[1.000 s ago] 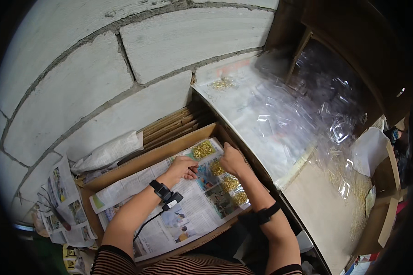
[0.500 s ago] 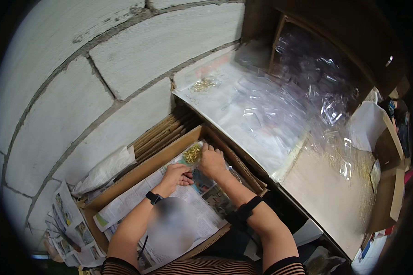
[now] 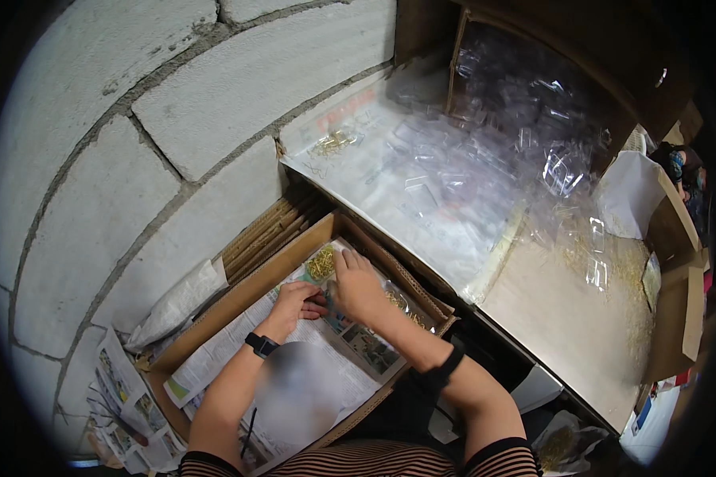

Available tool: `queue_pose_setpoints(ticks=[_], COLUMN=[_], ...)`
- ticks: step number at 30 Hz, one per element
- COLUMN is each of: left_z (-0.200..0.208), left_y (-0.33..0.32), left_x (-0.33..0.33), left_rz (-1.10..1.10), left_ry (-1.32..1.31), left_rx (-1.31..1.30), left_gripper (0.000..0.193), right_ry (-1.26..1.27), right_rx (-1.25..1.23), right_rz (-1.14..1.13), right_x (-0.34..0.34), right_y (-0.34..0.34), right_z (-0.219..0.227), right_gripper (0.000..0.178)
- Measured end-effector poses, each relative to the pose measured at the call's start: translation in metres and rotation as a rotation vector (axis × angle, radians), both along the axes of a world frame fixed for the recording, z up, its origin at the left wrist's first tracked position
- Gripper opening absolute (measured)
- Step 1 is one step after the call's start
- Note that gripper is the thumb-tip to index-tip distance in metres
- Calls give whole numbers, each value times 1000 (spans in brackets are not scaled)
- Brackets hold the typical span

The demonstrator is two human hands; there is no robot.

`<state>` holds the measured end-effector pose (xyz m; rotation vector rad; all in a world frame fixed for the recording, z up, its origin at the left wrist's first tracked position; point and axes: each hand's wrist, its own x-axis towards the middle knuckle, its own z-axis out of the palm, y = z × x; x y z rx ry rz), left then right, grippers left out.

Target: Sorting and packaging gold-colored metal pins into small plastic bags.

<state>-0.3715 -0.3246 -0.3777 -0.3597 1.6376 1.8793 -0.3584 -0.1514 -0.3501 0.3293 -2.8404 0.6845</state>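
Observation:
A heap of small gold-coloured metal pieces (image 3: 321, 264) lies at the far end of a cardboard box (image 3: 215, 327), on its newspaper lining (image 3: 239, 362). Just on the near side of the heap is my left hand (image 3: 296, 307), its fingers curled in; whatever they hold is hidden. My right hand (image 3: 359, 288) is bent at the heap's right edge, fingers close together and pointing down, their tips partly out of sight. Between the two hands only a small gap shows. Beside my right forearm, more gold pieces (image 3: 406, 306) lie with clear plastic along the box wall.
Right of the box stands a table (image 3: 549, 334) with piled clear plastic pieces (image 3: 461, 167) and a small gold heap (image 3: 336, 143). An open carton (image 3: 672, 334) sits at its right edge. Block wall (image 3: 207, 187) rises at left; a white sack (image 3: 179, 306) leans beside the box.
The view has shifted slightly, so the table sits further left in the picture. My right hand has drawn back a little from the gold heap; my left hand stays close by, still curled.

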Motion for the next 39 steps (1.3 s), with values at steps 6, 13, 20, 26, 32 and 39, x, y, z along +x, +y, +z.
queue_pose_setpoints(ticks=[6, 13, 20, 26, 32, 39], left_z=[3, 5, 5, 3, 7, 19], left_y=[3, 9, 8, 11, 8, 1], left_x=[-4, 5, 6, 5, 6, 6], left_rz=[-56, -26, -14, -28, -41, -79], left_ry=[-2, 44, 43, 50, 50, -3], left_rx=[-21, -110, -122, -121, -129, 49], left_gripper=[20, 20, 19, 19, 21, 22], right_ry=[-74, -341, -413, -379, -292, 57], right_rx=[-24, -159, -67, -102, -98, 241], right_rz=[27, -143, -285, -274, -227, -73], right_x=[4, -42, -53, -60, -45, 0], right_y=[22, 11, -9, -7, -17, -13], right_z=[3, -2, 7, -15, -19, 12], right_gripper=[56, 51, 42, 41, 53, 68])
